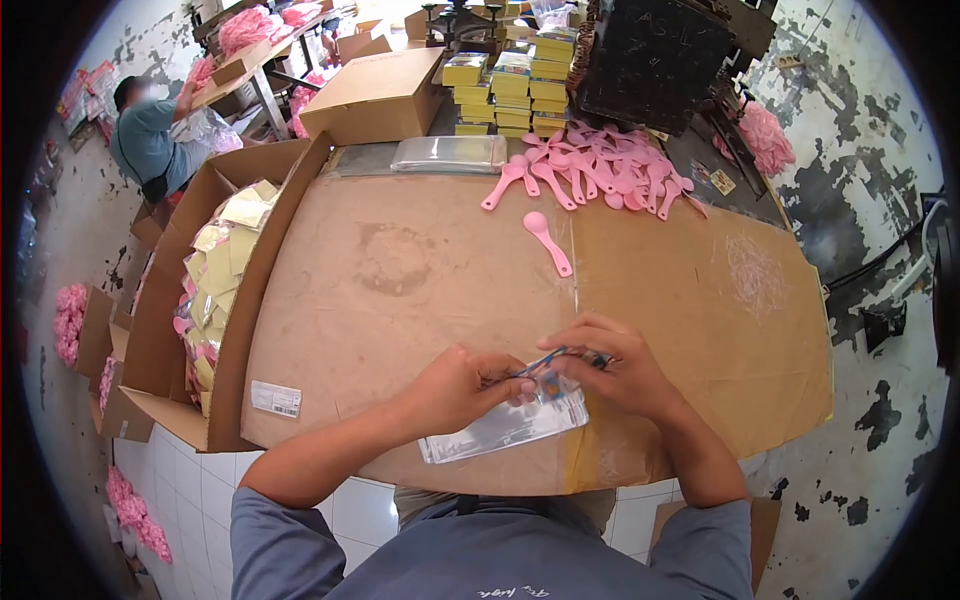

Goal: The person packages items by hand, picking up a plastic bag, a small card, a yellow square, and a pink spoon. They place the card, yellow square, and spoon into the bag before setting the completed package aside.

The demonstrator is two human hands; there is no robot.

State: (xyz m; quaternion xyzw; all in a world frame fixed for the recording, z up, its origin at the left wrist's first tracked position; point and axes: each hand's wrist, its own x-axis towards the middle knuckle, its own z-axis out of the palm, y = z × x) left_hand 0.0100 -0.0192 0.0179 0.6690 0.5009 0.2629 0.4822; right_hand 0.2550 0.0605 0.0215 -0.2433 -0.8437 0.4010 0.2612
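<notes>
Near the table's front edge, my left hand (465,388) and my right hand (618,368) pinch a thin bent card with blue print (545,362) between them. The fingers hide much of it, so I cannot make out its print. Directly under the hands lies a stack of clear plastic bags (490,437), flat and shiny. Farther up the table, a single pink spoon (547,243) rests apart from a heap of pink spoons (610,170).
A long carton (262,275) on the left holds yellow-backed packets (225,245). At the back are a stack of clear bags (450,153), a closed cardboard box (375,95), yellow-edged card stacks (512,85) and a black metal machine (655,60). Another person (150,135) works at far left.
</notes>
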